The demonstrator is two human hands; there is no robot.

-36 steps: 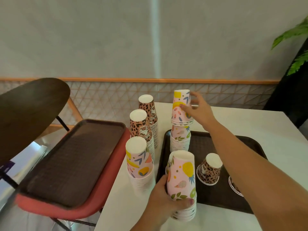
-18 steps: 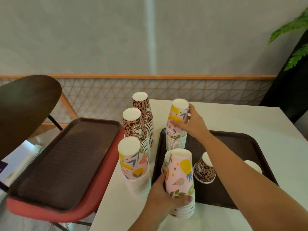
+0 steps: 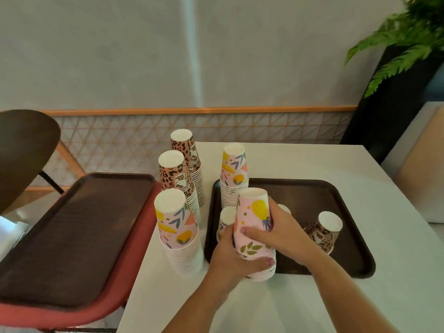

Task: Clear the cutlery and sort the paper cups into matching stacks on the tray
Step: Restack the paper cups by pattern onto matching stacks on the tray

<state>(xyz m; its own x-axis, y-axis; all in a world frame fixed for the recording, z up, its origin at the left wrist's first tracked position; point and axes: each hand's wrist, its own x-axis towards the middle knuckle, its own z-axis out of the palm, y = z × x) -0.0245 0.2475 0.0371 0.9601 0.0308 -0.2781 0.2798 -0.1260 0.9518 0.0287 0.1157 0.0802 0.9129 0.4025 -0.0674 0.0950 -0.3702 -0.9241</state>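
Note:
Both hands clasp one upside-down stack of pink fruit-print cups [image 3: 254,212] at the near left corner of the brown tray [image 3: 319,188]. My left hand [image 3: 230,254] wraps its lower left side; my right hand [image 3: 281,233] grips it from the right. A taller pink stack [image 3: 234,174] stands at the tray's far left corner. A small pink stack [image 3: 225,218] peeks out behind my left hand. One leopard-print cup [image 3: 324,230] sits upside down on the tray's right. Off the tray on the white table [image 3: 312,159] stand another pink stack [image 3: 177,227] and two leopard-print stacks [image 3: 176,177] [image 3: 186,150].
A second brown tray [image 3: 79,227] lies on a red chair seat [image 3: 115,296] left of the table. A dark chair back [image 3: 21,150] rises at far left. A black planter with a fern [image 3: 396,92] stands at the back right, a lattice railing behind.
My right hand let go of the far pink stack after setting its cup down and came back to grip the near pink stack. The left hand stayed on that stack.

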